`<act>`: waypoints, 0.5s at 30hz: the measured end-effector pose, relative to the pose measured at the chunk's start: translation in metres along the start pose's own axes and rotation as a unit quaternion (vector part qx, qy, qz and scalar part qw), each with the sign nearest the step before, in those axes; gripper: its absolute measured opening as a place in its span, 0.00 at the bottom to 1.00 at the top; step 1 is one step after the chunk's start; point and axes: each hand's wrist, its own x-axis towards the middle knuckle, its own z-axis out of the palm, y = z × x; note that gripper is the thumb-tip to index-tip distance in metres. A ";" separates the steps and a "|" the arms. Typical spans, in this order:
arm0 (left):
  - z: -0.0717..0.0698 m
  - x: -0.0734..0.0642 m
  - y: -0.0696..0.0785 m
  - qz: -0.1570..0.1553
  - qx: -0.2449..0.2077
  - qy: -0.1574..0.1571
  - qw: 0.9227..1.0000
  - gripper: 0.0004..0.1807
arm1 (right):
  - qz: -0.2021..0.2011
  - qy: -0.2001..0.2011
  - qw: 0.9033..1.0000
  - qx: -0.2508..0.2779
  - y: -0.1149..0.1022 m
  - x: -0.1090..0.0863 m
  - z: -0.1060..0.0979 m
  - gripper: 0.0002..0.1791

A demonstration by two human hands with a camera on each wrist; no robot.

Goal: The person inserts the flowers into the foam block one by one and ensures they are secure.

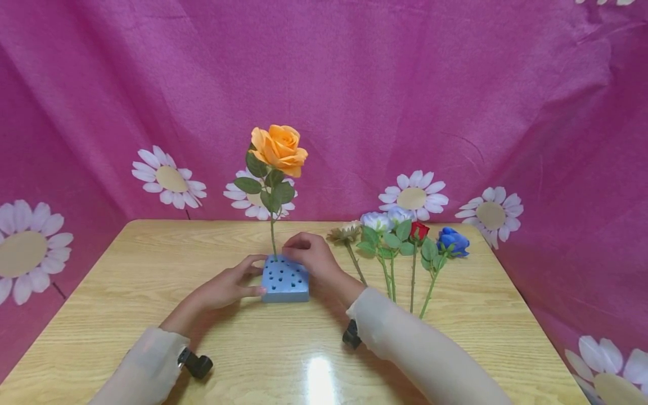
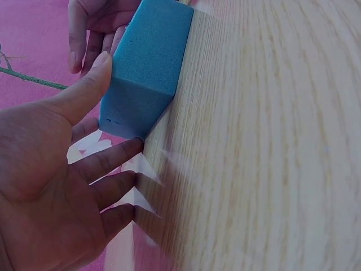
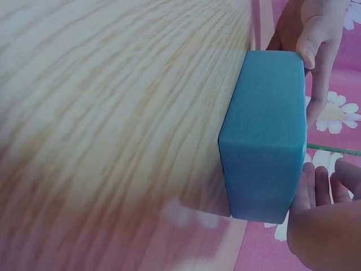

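A blue foam block (image 1: pixel 286 296) dotted with holes lies on the table. Upright in its far left part stands an orange rose (image 1: pixel 279 151), its green stem (image 1: pixel 273 233) going into the top. My left hand (image 1: pixel 225 287) steadies the block at its left end. In the left wrist view the thumb (image 2: pixel 93 79) presses one edge of the block (image 2: pixel 149 51), while the lower fingers reach past its corner. My right hand (image 1: pixel 315 257) is at the block's far right corner, fingers loosely bent beside the stem and holding nothing. The right wrist view shows its fingers (image 3: pixel 321 183) partly hidden behind the block.
To the right lie several loose flowers: a brownish-backed one (image 1: pixel 345 233), pale lilac blooms (image 1: pixel 377 221), a red rose (image 1: pixel 418 230) and a blue rose (image 1: pixel 454 242). Their stems point toward the near edge. A pink daisy-printed cloth (image 1: pixel 344 112) hangs behind the wooden table (image 1: pixel 253 360).
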 end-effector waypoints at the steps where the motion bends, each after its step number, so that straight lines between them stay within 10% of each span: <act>1: 0.000 0.000 0.000 -0.001 0.000 0.000 1.000 0.41 | 0.002 -0.001 1.000 0.003 0.000 0.000 -0.001 0.09; 15: 0.000 0.001 0.001 0.011 -0.004 -0.001 1.000 0.40 | 0.003 0.003 0.999 0.038 0.007 -0.008 -0.013 0.09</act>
